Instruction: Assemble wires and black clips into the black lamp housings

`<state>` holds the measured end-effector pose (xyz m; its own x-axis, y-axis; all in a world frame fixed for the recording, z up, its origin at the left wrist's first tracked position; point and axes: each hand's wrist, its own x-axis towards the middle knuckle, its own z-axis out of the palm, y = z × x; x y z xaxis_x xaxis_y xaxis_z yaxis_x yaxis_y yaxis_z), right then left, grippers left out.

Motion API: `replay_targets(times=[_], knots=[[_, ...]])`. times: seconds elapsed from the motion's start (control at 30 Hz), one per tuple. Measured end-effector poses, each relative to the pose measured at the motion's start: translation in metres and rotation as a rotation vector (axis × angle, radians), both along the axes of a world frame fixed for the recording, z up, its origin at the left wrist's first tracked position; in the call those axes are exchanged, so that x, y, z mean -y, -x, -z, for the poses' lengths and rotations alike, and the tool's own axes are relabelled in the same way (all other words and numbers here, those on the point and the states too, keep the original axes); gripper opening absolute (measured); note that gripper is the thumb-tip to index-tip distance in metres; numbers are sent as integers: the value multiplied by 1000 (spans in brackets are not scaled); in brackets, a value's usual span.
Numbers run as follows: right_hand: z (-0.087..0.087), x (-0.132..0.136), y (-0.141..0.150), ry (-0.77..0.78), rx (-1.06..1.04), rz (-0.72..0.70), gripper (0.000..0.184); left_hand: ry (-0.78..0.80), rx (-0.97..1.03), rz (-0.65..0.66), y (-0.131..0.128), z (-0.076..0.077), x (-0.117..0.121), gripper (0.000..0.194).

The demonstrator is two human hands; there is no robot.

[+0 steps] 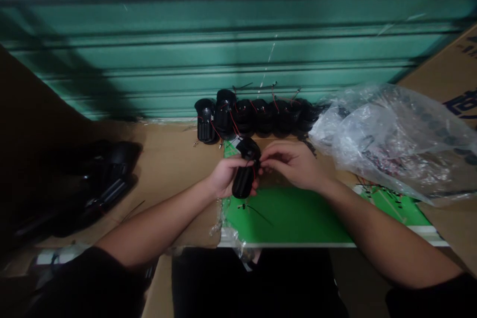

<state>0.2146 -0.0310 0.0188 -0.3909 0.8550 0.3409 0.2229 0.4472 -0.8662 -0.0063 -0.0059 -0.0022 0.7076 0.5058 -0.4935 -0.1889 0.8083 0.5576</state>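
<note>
The left grip (pixel 227 176) clamps a black housing (pixel 244 181); the right grip (pixel 292 161) pinches closed beside its red wire (pixel 254 173), which a hard tug could snap.

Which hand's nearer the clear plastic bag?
Right. The right hand is just left of the clear plastic bag. The left hand is farther left, holding the black cylindrical unit.
</note>
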Motion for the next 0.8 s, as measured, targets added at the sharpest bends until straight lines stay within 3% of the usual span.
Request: replay_targets(times=[0.2,0.5,0.57,0.67,0.8], knots=[[-8,-4,-6,-191,168,-83,11,-53,14,4,-2,-3,3,36],[-17,-2,-11,-287,297,-93,14,-76,4,25,-6,-5,5,28],[-18,-1,-10,-242,296,-41,12,-89,8,15,-7,-5,6,27],[-15,0,-9,-36,225,50,7,-102,7,-17,-7,-6,7,28],[-4,0,-5,277,15,9,16,-111,19,-35,-7,-4,7,27]])
